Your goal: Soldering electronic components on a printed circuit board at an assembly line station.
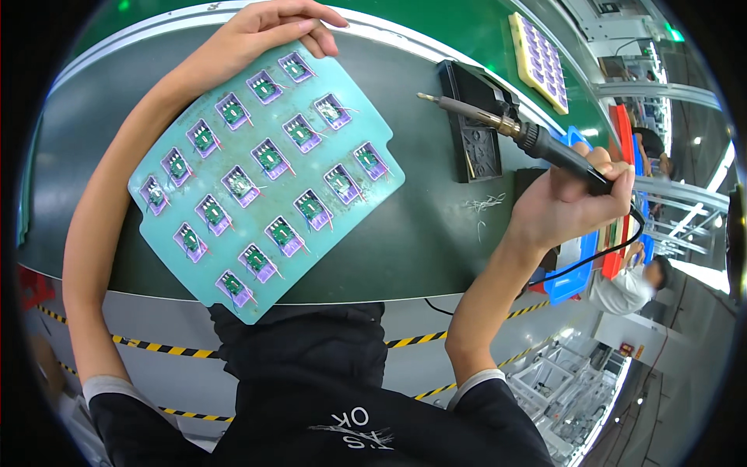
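My right hand (580,194) grips a soldering iron (537,140) by its black handle, its tip pointing left and held above the bench, apart from the tray. A teal tray (233,276) lies aslant on the bench, its nearest corner past the front edge. In its pockets sit several small purple housings (268,158), each with a green circuit board and thin wires. My left arm curves round the tray's left side. At the tray's far corner, my left hand (284,27) rests with fingers loosely stretched out and nothing visible between them.
A black box-shaped holder (476,144) stands right of the tray. Loose wire bits (486,204) lie near it. The iron's cable (591,257) loops below my right hand. Beyond a metal rail lies a cream tray (537,66) of purple parts. Blue bins (572,272) and another person (630,286) are at right.
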Available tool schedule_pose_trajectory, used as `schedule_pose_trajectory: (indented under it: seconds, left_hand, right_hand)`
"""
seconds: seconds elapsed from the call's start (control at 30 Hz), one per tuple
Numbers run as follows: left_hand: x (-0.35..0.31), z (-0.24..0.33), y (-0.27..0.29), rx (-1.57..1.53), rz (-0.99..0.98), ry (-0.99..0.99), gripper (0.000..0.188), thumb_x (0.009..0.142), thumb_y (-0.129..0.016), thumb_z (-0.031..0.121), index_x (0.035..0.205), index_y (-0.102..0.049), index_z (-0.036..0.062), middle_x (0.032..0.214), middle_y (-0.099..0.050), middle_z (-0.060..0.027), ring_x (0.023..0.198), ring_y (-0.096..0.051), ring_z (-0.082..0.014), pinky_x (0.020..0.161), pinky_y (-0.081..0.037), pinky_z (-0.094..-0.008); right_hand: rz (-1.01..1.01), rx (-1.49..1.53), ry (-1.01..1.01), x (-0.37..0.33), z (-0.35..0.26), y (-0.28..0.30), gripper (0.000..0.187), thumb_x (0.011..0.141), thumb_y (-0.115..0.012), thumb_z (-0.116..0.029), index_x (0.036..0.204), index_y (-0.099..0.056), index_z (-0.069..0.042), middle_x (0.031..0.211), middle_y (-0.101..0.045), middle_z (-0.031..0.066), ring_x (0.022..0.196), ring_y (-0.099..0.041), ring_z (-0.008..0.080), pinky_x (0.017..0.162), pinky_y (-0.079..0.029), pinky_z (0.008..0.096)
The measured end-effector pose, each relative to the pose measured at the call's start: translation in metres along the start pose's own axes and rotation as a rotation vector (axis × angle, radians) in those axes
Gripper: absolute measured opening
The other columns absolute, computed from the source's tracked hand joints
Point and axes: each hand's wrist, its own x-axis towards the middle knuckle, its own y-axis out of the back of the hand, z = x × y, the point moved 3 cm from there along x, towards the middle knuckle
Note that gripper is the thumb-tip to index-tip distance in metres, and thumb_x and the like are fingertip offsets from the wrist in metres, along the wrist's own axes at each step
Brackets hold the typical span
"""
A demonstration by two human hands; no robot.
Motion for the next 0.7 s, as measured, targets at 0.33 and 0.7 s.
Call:
schedule_pose_trajectory:
  seconds: [0.33, 0.7]
  left_hand:
    - [0.005, 0.015, -0.017, 0.206, 0.548, 0.922, 0.031, 0.103, -0.051, 0.015, 0.129, -0.058, -0.0015, 0.109, -0.069, -0.0121, 0.102, -0.065, -0.0156, 0.089, -0.051, -0.0283]
    - [0.013, 0.015, -0.020, 0.265, 0.482, 0.898, 0.032, 0.103, -0.050, 0.015, 0.129, -0.057, -0.0018, 0.109, -0.067, -0.0109, 0.104, -0.062, -0.0147, 0.091, -0.049, -0.0279]
  right_hand:
    - [0.081, -0.102, -0.069, -0.002, 0.002, 0.009, 0.033, 0.102, -0.044, -0.028, 0.076, -0.048, -0.008, 0.051, -0.036, 0.0003, 0.041, -0.025, 0.0072, 0.039, -0.017, 0.0237]
    - [0.031, -0.110, -0.041, -0.003, 0.001, 0.009, 0.029, 0.099, -0.043, -0.027, 0.076, -0.045, -0.009, 0.054, -0.037, 0.0011, 0.043, -0.025, 0.0073, 0.041, -0.022, 0.0222]
